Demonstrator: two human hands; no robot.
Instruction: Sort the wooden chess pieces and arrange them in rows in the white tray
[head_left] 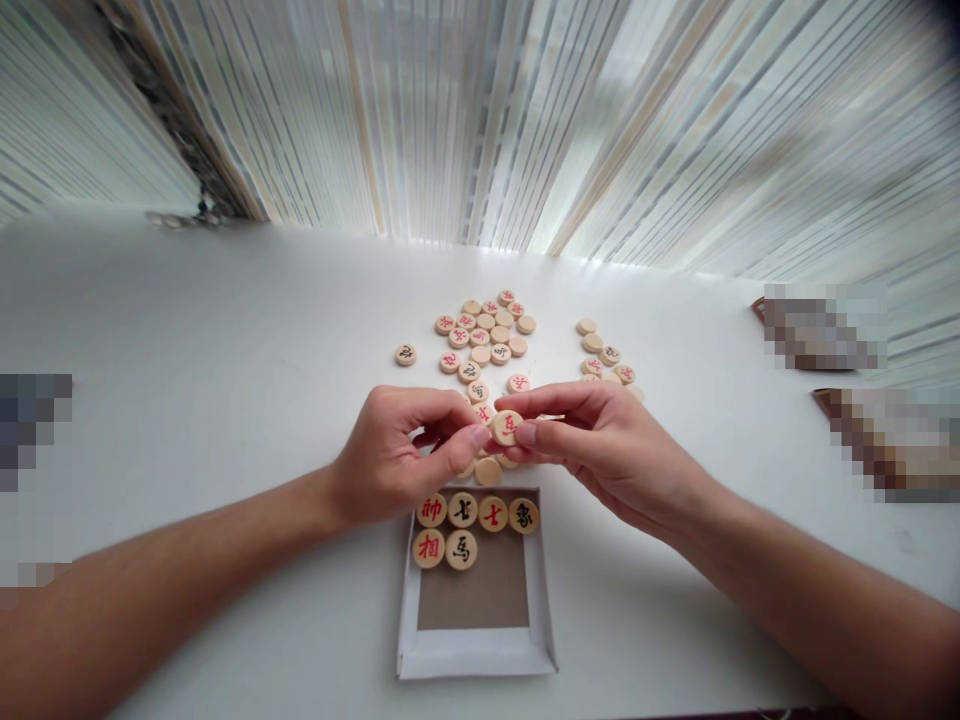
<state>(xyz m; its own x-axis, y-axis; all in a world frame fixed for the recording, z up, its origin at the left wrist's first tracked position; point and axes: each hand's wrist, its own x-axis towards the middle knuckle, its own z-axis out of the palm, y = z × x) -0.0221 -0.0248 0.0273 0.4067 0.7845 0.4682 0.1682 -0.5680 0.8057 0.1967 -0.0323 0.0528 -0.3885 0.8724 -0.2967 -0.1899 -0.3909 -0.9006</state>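
Note:
Both hands meet over the middle of the white table (225, 350). My left hand (397, 455) and my right hand (600, 440) pinch one round wooden chess piece (506, 427) with a red character between thumbs and fingertips. Just below them lies a shallow white cardboard box (541, 600) with a brown floor. Several pieces (478, 514) with red or black characters lie in its far end, in two rows. Beyond the hands a loose pile of pieces (484, 335) is spread on the table, some face down.
A smaller group of pieces (604, 355) lies to the right of the pile, and a single piece (405, 354) to its left. Blurred patches sit at the right and left table edges. A striped curtain (480, 120) hangs behind the table.

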